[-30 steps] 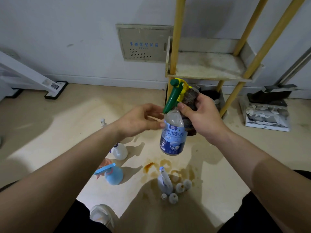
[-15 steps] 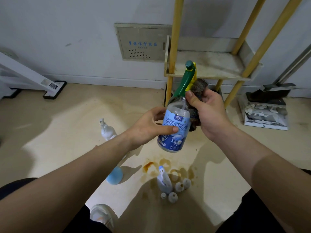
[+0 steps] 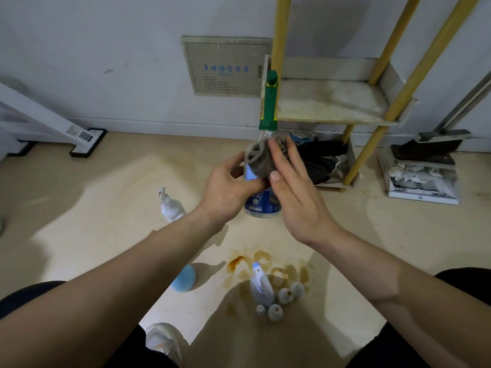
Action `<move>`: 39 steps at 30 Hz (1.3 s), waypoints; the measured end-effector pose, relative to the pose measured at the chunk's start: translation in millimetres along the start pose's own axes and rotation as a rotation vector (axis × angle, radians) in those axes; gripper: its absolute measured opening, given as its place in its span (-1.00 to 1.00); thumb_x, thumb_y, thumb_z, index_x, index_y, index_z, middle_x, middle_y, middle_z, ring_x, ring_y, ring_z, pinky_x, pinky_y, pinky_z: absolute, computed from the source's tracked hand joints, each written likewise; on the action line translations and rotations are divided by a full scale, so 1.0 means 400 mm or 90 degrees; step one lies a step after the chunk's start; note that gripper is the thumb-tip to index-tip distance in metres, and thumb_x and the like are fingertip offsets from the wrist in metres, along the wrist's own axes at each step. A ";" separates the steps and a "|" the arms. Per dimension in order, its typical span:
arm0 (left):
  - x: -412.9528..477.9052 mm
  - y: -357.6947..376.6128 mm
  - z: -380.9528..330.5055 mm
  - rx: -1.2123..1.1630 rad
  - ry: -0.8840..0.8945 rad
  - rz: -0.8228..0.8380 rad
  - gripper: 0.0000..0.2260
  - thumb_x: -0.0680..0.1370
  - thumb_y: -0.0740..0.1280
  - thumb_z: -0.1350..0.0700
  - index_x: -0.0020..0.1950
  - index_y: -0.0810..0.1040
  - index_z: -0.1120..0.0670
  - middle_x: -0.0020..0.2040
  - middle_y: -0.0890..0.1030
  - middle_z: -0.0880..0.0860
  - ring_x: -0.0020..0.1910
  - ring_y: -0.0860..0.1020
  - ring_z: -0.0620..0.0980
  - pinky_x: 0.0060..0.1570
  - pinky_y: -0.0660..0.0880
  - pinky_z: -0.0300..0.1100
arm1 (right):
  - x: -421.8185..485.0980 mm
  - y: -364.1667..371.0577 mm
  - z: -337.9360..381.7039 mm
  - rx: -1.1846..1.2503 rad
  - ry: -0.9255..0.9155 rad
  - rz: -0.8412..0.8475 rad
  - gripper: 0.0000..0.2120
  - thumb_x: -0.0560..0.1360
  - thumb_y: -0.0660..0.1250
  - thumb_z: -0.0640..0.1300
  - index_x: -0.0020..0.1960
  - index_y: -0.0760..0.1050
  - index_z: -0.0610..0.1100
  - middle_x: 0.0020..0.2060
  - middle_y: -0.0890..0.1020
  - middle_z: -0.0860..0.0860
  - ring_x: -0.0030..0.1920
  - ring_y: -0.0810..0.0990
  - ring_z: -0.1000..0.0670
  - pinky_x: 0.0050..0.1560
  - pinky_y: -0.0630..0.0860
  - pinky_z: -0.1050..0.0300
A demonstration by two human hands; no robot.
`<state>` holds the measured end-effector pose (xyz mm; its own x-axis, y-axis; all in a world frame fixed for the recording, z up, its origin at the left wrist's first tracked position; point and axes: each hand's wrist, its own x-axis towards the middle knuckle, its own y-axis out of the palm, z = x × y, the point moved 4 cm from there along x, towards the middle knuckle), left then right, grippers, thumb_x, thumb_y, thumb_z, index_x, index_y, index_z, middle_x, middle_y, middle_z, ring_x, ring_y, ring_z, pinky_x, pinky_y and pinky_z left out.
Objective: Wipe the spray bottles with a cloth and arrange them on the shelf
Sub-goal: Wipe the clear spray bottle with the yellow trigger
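The spray bottle (image 3: 261,201) has swung upright, the left hand (image 3: 228,187) curled round its body. The right hand (image 3: 297,197) has flattened, straight fingers pressing the cloth (image 3: 259,159) onto its shoulder.

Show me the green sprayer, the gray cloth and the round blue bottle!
green sprayer (image 3: 270,102): head view, its long middle.
gray cloth (image 3: 256,158): head view, bunched front.
round blue bottle (image 3: 184,281): head view, its belly.
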<state>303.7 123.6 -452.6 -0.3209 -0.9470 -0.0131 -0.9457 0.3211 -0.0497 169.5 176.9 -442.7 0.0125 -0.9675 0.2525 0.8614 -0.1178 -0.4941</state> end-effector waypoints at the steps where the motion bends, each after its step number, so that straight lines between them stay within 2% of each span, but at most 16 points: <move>1: -0.004 0.004 0.002 0.002 0.000 0.000 -0.60 0.44 0.55 0.25 0.23 0.62 -0.01 0.06 0.72 0.00 0.13 0.66 -0.06 0.01 0.62 -0.18 | 0.009 -0.008 -0.003 0.007 -0.004 -0.026 -0.48 0.64 0.02 0.02 0.60 0.07 0.12 0.62 0.04 0.08 0.59 0.00 0.18 0.52 0.03 0.30; 3: -0.013 0.017 0.012 -0.005 -0.012 0.009 -0.58 0.42 0.58 0.22 0.24 0.61 0.02 0.05 0.72 0.04 0.08 0.68 -0.05 -0.01 0.64 -0.15 | 0.031 -0.028 -0.018 0.088 0.035 -0.063 -0.52 0.67 0.05 -0.05 0.58 0.14 0.08 0.52 0.33 0.06 0.52 0.27 0.15 0.51 0.22 0.19; 5: -0.020 0.027 0.019 -0.016 -0.031 0.019 -0.51 0.41 0.59 0.19 0.31 0.58 0.06 0.07 0.72 0.08 0.08 0.68 0.01 0.04 0.65 -0.04 | 0.048 -0.040 -0.034 0.214 0.118 -0.084 -0.62 0.70 0.07 -0.06 0.51 0.31 0.09 0.31 0.58 0.09 0.32 0.53 0.14 0.37 0.44 0.09; 8: -0.019 0.024 0.018 -0.027 -0.041 0.010 -0.50 0.41 0.59 0.18 0.33 0.57 0.06 0.09 0.72 0.09 0.08 0.69 0.05 0.05 0.65 0.01 | 0.049 -0.045 -0.045 0.339 0.211 -0.117 -0.73 0.72 0.06 -0.08 0.24 0.52 0.05 0.03 0.69 0.16 0.07 0.66 0.17 0.13 0.57 0.18; 9: -0.016 0.019 0.017 -0.030 -0.039 0.006 -0.52 0.42 0.58 0.19 0.31 0.58 0.06 0.08 0.72 0.10 0.07 0.70 0.08 0.04 0.65 0.02 | 0.046 -0.037 -0.048 0.353 0.234 -0.110 -0.74 0.72 0.06 -0.06 0.19 0.52 0.08 0.00 0.69 0.16 0.03 0.68 0.16 0.09 0.59 0.17; 12: -0.008 0.006 0.017 -0.037 -0.030 -0.023 -0.52 0.42 0.58 0.16 0.32 0.58 0.08 0.08 0.72 0.12 0.09 0.69 0.12 0.03 0.65 0.04 | 0.024 -0.002 -0.061 0.294 0.265 -0.066 -0.77 0.63 0.10 0.14 0.18 0.49 0.20 0.11 0.67 0.06 0.12 0.67 -0.01 0.15 0.60 -0.19; 13: -0.008 0.005 0.015 -0.032 -0.025 -0.032 -0.52 0.42 0.59 0.14 0.32 0.58 0.08 0.09 0.71 0.11 0.11 0.68 0.11 0.05 0.65 0.05 | 0.018 0.008 -0.061 0.261 0.252 -0.051 -0.76 0.59 0.10 0.17 0.17 0.48 0.24 0.15 0.65 0.05 0.16 0.65 -0.02 0.19 0.57 -0.23; 16: -0.011 0.010 0.007 -0.004 -0.012 -0.029 -0.60 0.49 0.53 0.14 0.31 0.59 0.04 0.08 0.72 0.05 0.11 0.68 0.03 0.05 0.65 -0.03 | 0.011 0.015 -0.057 0.251 0.221 -0.056 -0.79 0.65 0.08 0.06 0.20 0.43 0.22 0.20 0.62 0.06 0.23 0.60 0.03 0.31 0.50 -0.18; 19: -0.013 0.015 0.007 -0.063 -0.053 0.021 -0.71 0.64 0.30 0.22 0.25 0.59 -0.12 -0.01 0.74 -0.02 -0.02 0.69 -0.10 0.02 0.62 -0.16 | 0.016 -0.002 -0.058 0.345 0.246 -0.101 -0.75 0.72 0.06 -0.08 0.30 0.43 0.10 0.15 0.65 0.09 0.19 0.61 0.06 0.36 0.47 -0.14; 22: -0.015 0.001 0.014 -0.068 -0.069 0.033 -0.61 0.66 0.25 0.27 0.45 0.48 -0.04 0.07 0.72 0.09 0.04 0.68 -0.01 0.07 0.61 -0.11 | 0.018 -0.014 -0.065 0.428 0.272 -0.136 -0.74 0.72 0.06 -0.15 0.25 0.47 0.04 -0.07 0.68 0.20 -0.03 0.66 0.12 0.13 0.61 0.08; 24: -0.016 -0.011 0.022 -0.074 -0.059 0.029 -0.55 0.64 0.33 0.21 0.53 0.39 0.02 0.16 0.69 0.14 0.14 0.67 0.09 0.17 0.60 0.02 | 0.017 -0.014 -0.072 0.469 0.295 -0.140 -0.74 0.71 0.08 -0.18 0.17 0.52 0.03 -0.13 0.71 0.19 -0.10 0.69 0.14 -0.01 0.60 0.08; 26: -0.015 -0.015 0.028 -0.089 -0.068 0.048 -0.48 0.57 0.41 0.13 0.53 0.39 0.03 0.25 0.63 0.22 0.22 0.62 0.21 0.25 0.55 0.12 | 0.017 -0.012 -0.070 0.497 0.311 -0.143 -0.72 0.70 0.09 -0.19 0.12 0.56 0.03 -0.11 0.73 0.15 -0.05 0.70 0.11 0.10 0.57 0.00; 28: -0.015 -0.016 0.027 -0.099 -0.075 0.096 -0.46 0.54 0.37 0.09 0.52 0.40 0.03 0.34 0.53 0.30 0.30 0.55 0.27 0.22 0.55 0.08 | 0.016 -0.010 -0.072 0.524 0.319 -0.150 -0.71 0.69 0.10 -0.20 0.10 0.58 0.01 -0.05 0.73 0.10 0.04 0.69 0.06 0.22 0.55 -0.01; 32: -0.018 -0.021 0.021 -0.135 -0.106 0.174 -0.53 0.59 0.30 0.11 0.52 0.38 -0.03 0.36 0.53 0.26 0.32 0.56 0.19 0.26 0.50 0.17 | 0.009 0.006 -0.069 0.554 0.326 -0.139 -0.74 0.70 0.12 -0.13 0.17 0.57 0.02 0.15 0.69 -0.01 0.22 0.63 -0.06 0.34 0.49 -0.15; 36: -0.018 -0.025 0.007 -0.133 -0.102 0.204 -0.47 0.58 0.31 0.11 0.55 0.32 -0.07 0.34 0.57 0.20 0.33 0.54 0.22 0.25 0.52 0.20 | 0.007 0.010 -0.044 0.466 0.249 -0.100 -0.75 0.72 0.07 -0.12 0.22 0.50 0.05 0.08 0.69 0.17 0.19 0.63 0.10 0.29 0.52 0.01; 39: -0.024 -0.014 0.007 -0.105 -0.091 0.172 -0.48 0.54 0.36 0.10 0.51 0.38 -0.04 0.28 0.60 0.15 0.24 0.61 0.19 0.17 0.57 0.17 | 0.005 0.006 -0.032 0.365 0.183 -0.085 -0.75 0.71 0.10 -0.08 0.34 0.41 0.03 0.16 0.64 0.15 0.23 0.59 0.13 0.30 0.51 0.08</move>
<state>312.3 130.8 -455.1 -0.5615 -0.8147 -0.1449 -0.8269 0.5456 0.1363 165.0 171.7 -454.1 -0.1816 -0.9833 0.0087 0.9812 -0.1806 0.0682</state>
